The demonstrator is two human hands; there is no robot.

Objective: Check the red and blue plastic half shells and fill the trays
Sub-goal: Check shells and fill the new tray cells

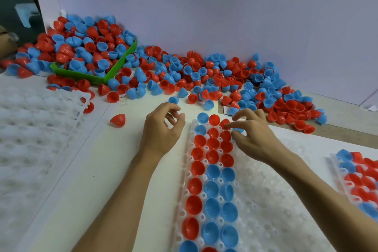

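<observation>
A white tray [276, 180] lies in front of me, its three left columns filled with red and blue half shells [212, 172], open side up. My right hand [255, 137] hovers over the tray's far end and pinches a blue half shell [238, 130] between thumb and fingers, beside the red shells of the top rows. My left hand [163, 129] hangs just left of the tray's far corner with its fingers loosely curled and nothing in it. A big loose pile of red and blue half shells [204, 75] stretches along the wall behind.
A green bin [114, 67] heaped with shells sits at the back left. A stack of bare white trays [30, 129] lies at the left. Another filled tray [360, 180] shows at the right edge. A lone red shell [118, 120] and a blue one [173, 100] lie near my left hand.
</observation>
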